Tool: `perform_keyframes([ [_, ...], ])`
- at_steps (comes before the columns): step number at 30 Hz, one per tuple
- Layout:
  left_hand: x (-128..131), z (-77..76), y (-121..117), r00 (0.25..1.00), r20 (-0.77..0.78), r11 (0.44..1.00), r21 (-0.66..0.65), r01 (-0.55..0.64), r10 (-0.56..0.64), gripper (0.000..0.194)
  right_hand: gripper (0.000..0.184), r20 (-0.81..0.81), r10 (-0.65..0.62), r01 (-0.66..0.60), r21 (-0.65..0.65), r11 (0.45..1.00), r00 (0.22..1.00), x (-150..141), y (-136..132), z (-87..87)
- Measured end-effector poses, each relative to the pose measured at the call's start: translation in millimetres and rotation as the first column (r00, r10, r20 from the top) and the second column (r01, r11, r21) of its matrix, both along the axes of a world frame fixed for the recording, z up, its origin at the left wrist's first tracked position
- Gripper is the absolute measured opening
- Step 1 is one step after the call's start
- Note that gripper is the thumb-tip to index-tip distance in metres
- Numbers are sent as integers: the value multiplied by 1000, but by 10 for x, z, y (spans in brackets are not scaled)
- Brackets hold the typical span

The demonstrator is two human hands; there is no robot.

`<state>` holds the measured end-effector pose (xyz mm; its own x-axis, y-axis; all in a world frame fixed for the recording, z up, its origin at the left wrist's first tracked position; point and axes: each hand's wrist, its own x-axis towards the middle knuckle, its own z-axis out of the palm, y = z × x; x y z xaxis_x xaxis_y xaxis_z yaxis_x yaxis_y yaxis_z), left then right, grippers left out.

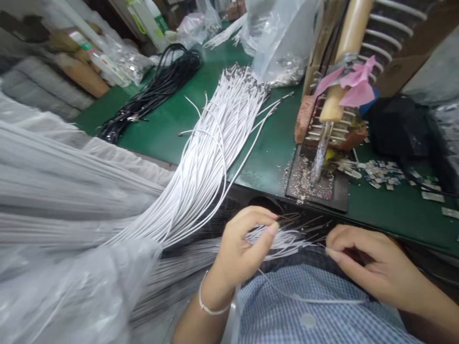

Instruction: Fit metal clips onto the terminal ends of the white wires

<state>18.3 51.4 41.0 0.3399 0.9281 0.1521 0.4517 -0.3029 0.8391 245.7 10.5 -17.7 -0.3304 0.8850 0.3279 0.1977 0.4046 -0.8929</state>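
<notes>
My left hand (247, 248) pinches thumb to index at thin wire ends of a white cable bundle (287, 241), low at the table's near edge. My right hand (369, 263), also pinched, sits just right of the wires; contact unclear, blurred. Big white cable bunch (211, 143) lies across the green table (168, 129), black cables (158, 88) far left of it. Wooden-handled iron (337, 86) on the right, tip down over a speckled dark plate (337, 191).

Glossy green tabletop (267, 165); smooth wooden handle (353, 36); crinkled clear plastic bag (283, 43).
</notes>
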Motion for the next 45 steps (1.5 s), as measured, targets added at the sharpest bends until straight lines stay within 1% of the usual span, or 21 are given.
perform_keyframes([
  [1,-91,22,-16,997,-21,995,62,-72,73,9,12,14,30,-30,-1,1000,999,5,-11,-28],
  [3,-283,78,-45,971,-84,960,194,-204,223,10,13,28,75,-75,-17,997,997,-7,-16,-86],
  [6,-571,189,-88,872,-224,852,415,-320,436,16,21,12,169,-169,-23,985,985,-64,18,-159],
  [9,-823,299,-125,709,-342,717,616,-326,617,23,26,-3,258,-258,30,966,966,-143,71,-196],
  [10,-891,327,-133,666,-362,686,655,-317,653,25,25,-2,243,-243,33,970,970,-169,86,-200],
  [12,-999,361,-140,612,-380,647,703,-296,693,30,23,-13,212,-211,35,977,977,-213,108,-199],
  [13,-1036,367,-137,594,-391,639,713,-287,703,33,22,-18,214,-213,37,976,977,-228,116,-195],
  [15,-1079,358,-113,549,-439,647,713,-269,711,43,22,-24,243,-241,51,969,970,-245,127,-190],
  [16,-1083,342,-92,515,-483,666,700,-258,708,51,23,-25,262,-260,63,964,965,-248,128,-192],
  [18,-1063,291,-35,418,-594,713,663,-229,687,64,22,-22,276,-274,62,960,961,-247,116,-214],
  [20,-1017,218,27,323,-681,750,636,-183,657,71,17,-31,253,-252,41,967,967,-243,80,-262],
  [22,-965,150,68,265,-727,771,624,-129,633,77,12,-11,210,-210,-29,977,978,-240,22,-325],
  [24,-933,119,69,232,-760,791,605,-91,607,84,13,61,194,-185,-134,974,979,-238,-46,-384],
  [26,-932,151,31,208,-798,822,565,-71,566,86,15,101,210,-189,-184,965,973,-237,-100,-427],
  [29,-972,294,-61,177,-845,863,500,-73,505,77,15,96,229,-209,-176,962,969,-233,-134,-466],
  [31,-1004,394,-109,135,-840,851,513,-117,525,73,15,95,235,-216,-175,961,967,-225,-134,-483],
  [33,-1025,453,-129,75,-827,827,544,-146,557,74,15,99,237,-216,-186,958,966,-207,-130,-497],
  [35,-1025,462,-122,26,-820,815,563,-139,571,75,15,95,232,-210,-199,957,968,-184,-132,-508],
  [39,-984,427,-44,-20,-800,792,598,-124,600,71,17,95,232,-206,-228,952,968,-157,-145,-507],
  [43,-949,443,90,-122,-778,761,629,-161,617,69,21,127,247,-210,-247,946,961,-195,-154,-488],
  [45,-939,459,129,-136,-784,763,621,-178,606,68,21,128,255,-220,-239,946,958,-221,-158,-484],
])
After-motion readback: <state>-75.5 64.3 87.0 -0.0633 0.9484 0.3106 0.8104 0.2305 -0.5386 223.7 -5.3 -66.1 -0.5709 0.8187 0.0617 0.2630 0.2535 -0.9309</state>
